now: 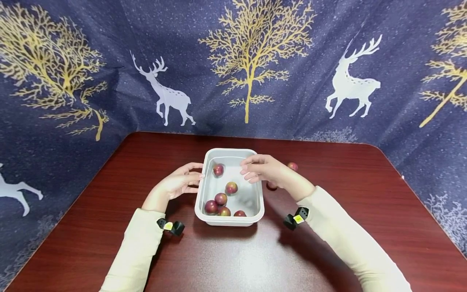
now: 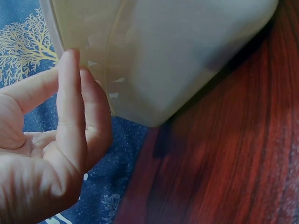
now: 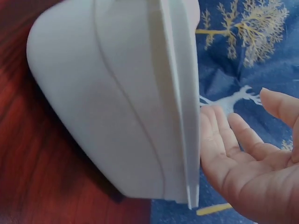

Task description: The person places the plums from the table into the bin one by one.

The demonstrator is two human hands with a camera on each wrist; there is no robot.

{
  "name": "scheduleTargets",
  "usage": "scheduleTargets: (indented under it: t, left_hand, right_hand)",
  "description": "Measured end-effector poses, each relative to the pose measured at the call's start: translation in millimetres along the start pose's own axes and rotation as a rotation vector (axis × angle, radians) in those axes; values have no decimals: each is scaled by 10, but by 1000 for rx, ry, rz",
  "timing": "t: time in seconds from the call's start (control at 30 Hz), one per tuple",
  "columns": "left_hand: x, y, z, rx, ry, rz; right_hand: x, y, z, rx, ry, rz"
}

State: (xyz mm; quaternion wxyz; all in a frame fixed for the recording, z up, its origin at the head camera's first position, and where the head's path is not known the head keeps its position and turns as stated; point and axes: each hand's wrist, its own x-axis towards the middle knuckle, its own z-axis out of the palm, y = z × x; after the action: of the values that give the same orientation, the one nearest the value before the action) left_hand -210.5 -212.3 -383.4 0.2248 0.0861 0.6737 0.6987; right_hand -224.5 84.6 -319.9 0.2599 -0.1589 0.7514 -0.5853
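A person in cream sleeves is sitting at a dark red table (image 1: 365, 211), working over a white tray (image 1: 229, 221) that is lying in front of them with its long side running straight away from their body. The left hand (image 1: 180, 183) is resting against the tray's left wall near the far end, fingers nearly straight and fingertips (image 2: 70, 60) touching the rim, gripping nothing. The right hand (image 1: 263, 170) is hovering over the tray's right rim at the far end, fingers loosely spread and relaxed; the right wrist view is showing an empty palm just beside the rim, and I cannot tell whether it is quite touching.

Six small reddish fruits are sitting inside the tray: one (image 1: 218, 169) at the far left, close to the left fingertips, one (image 1: 231, 187) about the middle, and four bunched (image 1: 221, 199) at the near end. Two more are lying out on the table just beyond the right hand: one (image 1: 292, 166) peeping past the knuckles, another (image 1: 271, 185) half hidden under the wrist.

So the loose fruits are lying to the right of the tray, touching or nearly touching the right hand, with the tray between them and the left hand.
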Motion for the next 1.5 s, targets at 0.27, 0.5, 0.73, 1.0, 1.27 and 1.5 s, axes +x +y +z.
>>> scheduleTargets:
  t: [0.27,0.5,0.73,1.0,1.27,1.5]
  left_hand:
    - [1,0,8,-5,3,-7]
    - [-9,15,7,-9,4,-6]
    - [-8,3,-3,-4,8,-10]
    - [4,1,-4,-6,1,0]
    - [13,-19,-15,8,3,-2]
    - [12,-10,-6,4,1,-1]
  right_hand:
    - [-94,8,-105,-153,123,-85]
    - [-148,61,-283,-334,239,-138]
    - [-174,159,-454,-579,333,-142]
    - [-206,254,-544,-777,376,-166]
    - [-165,330,-694,-942,394,-167]
    - [-156,445,-828,-961,399,-135]
